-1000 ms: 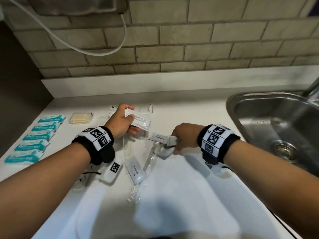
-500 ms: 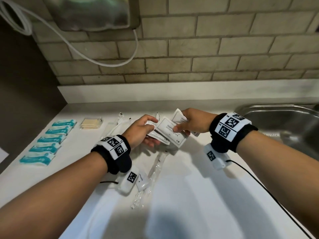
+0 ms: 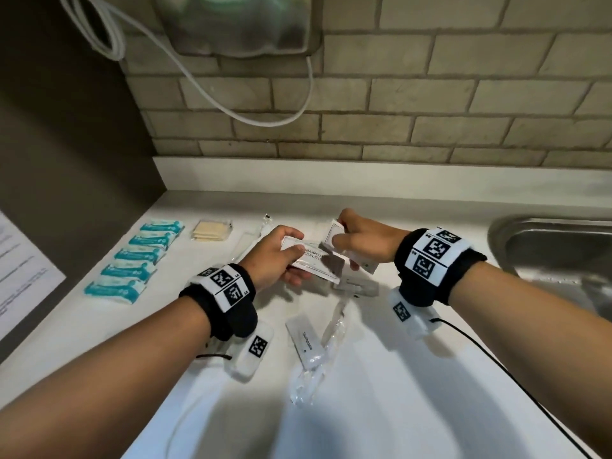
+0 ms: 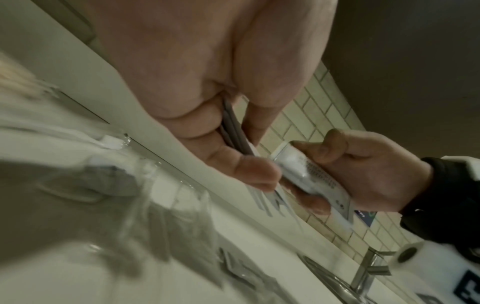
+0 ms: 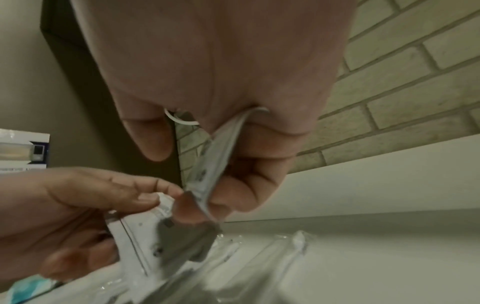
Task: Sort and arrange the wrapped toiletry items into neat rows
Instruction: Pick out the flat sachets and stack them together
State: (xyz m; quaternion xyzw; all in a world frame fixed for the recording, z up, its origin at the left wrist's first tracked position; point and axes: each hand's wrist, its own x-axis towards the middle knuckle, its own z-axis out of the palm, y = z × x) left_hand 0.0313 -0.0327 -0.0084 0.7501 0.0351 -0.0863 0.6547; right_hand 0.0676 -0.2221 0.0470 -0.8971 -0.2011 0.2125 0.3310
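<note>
Above the white counter, my left hand grips a stack of flat white shampoo sachets, thumb on top. In the left wrist view the sachets sit edge-on between thumb and fingers. My right hand pinches another white sachet upright, its lower edge meeting the left hand's stack; the right wrist view shows this sachet between thumb and curled fingers. A white toothpaste packet and clear-wrapped toothbrushes lie below the hands. Teal packets form a row at left.
A small pile of yellow packets lies behind the teal row. A steel sink opens at the right. A brick wall with a hanging white cord backs the counter. A dark panel with a paper sheet borders the left.
My right hand rose from the counter with a sachet and came to the left hand's stack. The left hand stayed near the same spot while the head view tilted up.
</note>
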